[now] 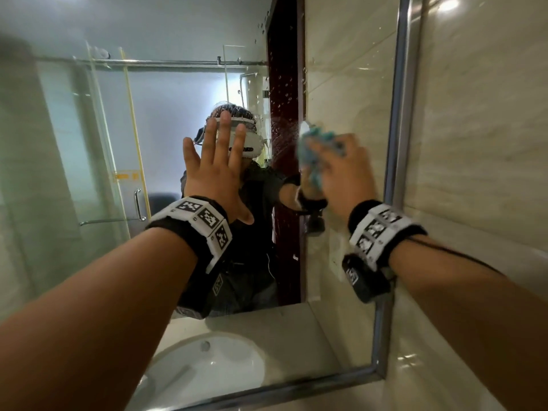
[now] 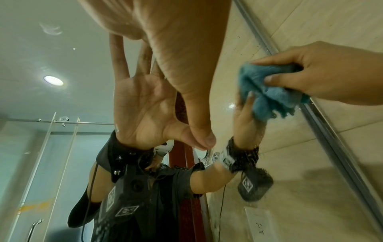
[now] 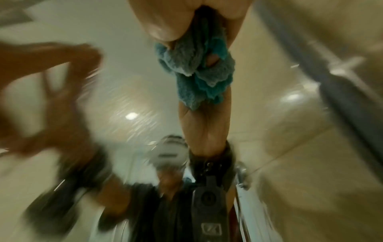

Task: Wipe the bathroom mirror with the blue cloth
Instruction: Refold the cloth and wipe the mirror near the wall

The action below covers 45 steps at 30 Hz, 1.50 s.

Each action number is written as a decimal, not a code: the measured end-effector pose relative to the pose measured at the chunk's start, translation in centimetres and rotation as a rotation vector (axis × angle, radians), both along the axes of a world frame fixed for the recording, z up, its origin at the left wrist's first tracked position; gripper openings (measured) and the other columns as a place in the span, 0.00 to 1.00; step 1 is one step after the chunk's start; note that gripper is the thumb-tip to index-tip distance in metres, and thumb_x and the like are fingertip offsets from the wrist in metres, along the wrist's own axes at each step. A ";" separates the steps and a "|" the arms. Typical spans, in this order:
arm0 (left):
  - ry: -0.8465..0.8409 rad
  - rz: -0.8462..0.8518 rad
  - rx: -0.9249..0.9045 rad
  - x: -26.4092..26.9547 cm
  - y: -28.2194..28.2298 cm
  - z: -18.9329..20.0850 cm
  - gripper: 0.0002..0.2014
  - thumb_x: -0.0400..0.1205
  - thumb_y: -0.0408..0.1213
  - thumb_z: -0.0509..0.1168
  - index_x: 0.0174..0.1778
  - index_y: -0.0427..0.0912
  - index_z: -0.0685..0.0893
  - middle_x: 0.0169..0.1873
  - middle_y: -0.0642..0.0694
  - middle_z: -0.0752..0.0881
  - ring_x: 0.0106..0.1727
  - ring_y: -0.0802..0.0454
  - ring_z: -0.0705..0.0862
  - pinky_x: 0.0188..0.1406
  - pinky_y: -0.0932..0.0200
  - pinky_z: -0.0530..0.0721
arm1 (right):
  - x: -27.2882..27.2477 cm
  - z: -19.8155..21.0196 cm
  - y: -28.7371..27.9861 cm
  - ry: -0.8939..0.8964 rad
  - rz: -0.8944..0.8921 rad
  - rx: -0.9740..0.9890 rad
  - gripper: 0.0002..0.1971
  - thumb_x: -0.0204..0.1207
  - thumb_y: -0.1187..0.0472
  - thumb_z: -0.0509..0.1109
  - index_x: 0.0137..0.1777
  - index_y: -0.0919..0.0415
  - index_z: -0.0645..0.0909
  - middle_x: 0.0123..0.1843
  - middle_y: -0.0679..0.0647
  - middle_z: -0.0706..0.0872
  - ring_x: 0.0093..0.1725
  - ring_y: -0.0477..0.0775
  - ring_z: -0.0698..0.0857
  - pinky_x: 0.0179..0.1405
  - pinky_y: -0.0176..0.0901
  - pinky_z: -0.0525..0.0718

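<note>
The mirror hangs on the wall, its frame at the right. The left hand lies flat on the glass, left of the right hand, which presses the cloth against the glass near the frame. Water drops sit above and between the hands.

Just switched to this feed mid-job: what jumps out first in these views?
The right hand grips a bunched blue cloth against the mirror, close to its metal frame on the right. The left hand is spread flat on the glass in the middle, over the reflection of the person. Water droplets speckle the glass just up and left of the cloth, over a dark red reflected strip.
</note>
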<state>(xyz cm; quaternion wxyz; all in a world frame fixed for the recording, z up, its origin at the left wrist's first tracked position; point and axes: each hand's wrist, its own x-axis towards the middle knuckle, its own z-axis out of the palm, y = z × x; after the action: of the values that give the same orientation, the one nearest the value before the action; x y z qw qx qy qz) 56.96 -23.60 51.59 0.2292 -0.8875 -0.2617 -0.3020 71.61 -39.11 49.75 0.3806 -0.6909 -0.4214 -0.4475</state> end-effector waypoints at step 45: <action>0.055 -0.577 -0.583 -5.5 -7.0 -3.9 0.33 0.75 0.50 0.72 0.75 0.47 0.69 0.67 0.45 0.79 0.64 0.48 0.78 0.61 0.58 0.74 | -9.5 -4.4 -5.2 0.983 0.826 0.051 0.15 0.80 0.79 0.55 0.45 0.57 0.67 0.46 0.54 0.83 0.37 0.38 0.87 0.33 0.32 0.84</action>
<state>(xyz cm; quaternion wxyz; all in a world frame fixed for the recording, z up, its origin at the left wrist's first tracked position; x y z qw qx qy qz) 51.42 -30.57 47.68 -0.1192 -0.9601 -0.0705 -0.2430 62.14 -44.34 45.40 0.6865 -0.5872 -0.4182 0.0951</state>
